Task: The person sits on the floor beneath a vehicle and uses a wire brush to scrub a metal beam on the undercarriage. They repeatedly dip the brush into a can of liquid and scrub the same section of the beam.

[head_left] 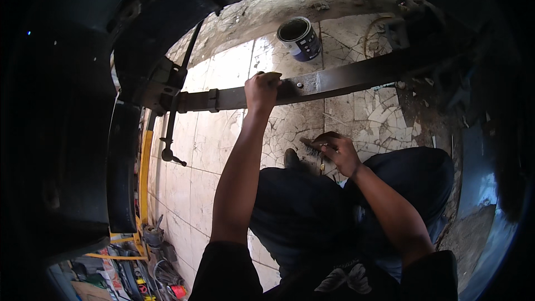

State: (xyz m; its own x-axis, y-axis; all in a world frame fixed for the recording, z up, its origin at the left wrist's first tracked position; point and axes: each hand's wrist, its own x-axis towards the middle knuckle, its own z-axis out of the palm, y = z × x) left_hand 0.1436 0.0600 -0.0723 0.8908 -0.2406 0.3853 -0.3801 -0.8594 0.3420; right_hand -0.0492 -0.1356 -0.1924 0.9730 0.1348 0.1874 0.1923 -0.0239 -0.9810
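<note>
A long dark metal beam (345, 78) runs across in front of me, part of a leaf spring or axle by its look, with a bolt head (299, 85) on it. My left hand (262, 92) is closed at the beam's upper edge. A small brownish edge shows at its fingers, too little to name. Lower down, over my knees, my right hand (341, 155) grips a wire brush (312, 146) with its dark bristles facing down. The brush is apart from the beam.
Beyond the beam stands an open paint can (301, 39) on cracked floor tiles (223, 67). A thin rod (170, 134) with a jointed end hangs at the left. Dark vehicle parts frame the view. A yellow frame (146, 173) and cluttered tools (139, 278) lie lower left.
</note>
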